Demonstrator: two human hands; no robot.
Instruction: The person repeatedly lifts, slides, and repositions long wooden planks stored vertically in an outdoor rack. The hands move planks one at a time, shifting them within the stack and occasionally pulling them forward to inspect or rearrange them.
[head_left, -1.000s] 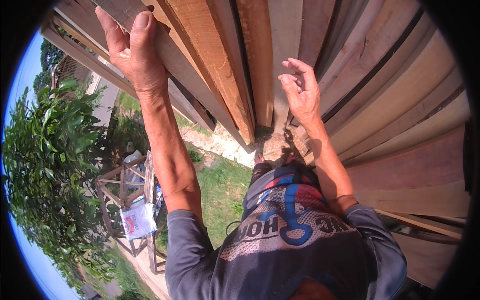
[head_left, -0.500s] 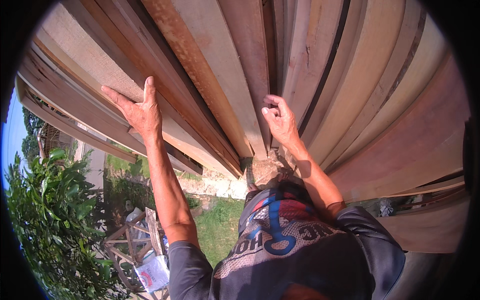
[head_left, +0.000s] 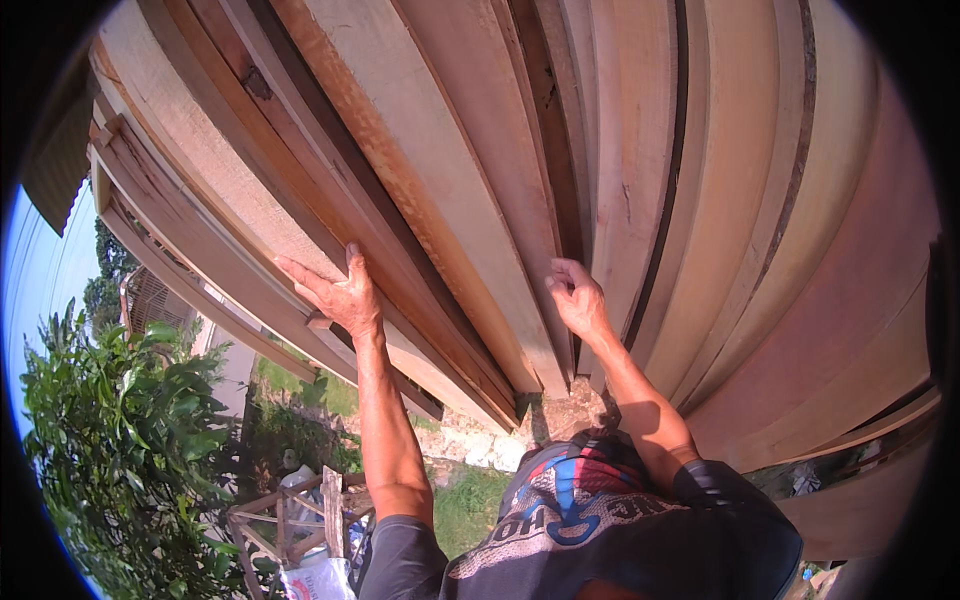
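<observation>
Tall wooden planks lean side by side in front of me, fanning upward. My left hand rests against a pale rough plank, its thumb raised and its fingers stretched out apart. Beside that plank is a reddish-brown plank. My right hand is curled near the lower edge of a smooth brownish plank, thumb and fingertips drawn together. Nothing shows between those fingers. Whether they touch the wood I cannot tell. A dark gap runs between planks just above that hand.
Wide reddish boards curve along the right side. At left stand a leafy bush and a wooden frame with a white sack. Grass and a pale stone edge lie below the planks' feet.
The view has tilted upward, so planks and hands sit lower and further right in the picture. My left hand has come down slightly along the plank. The right fingers have curled in more.
</observation>
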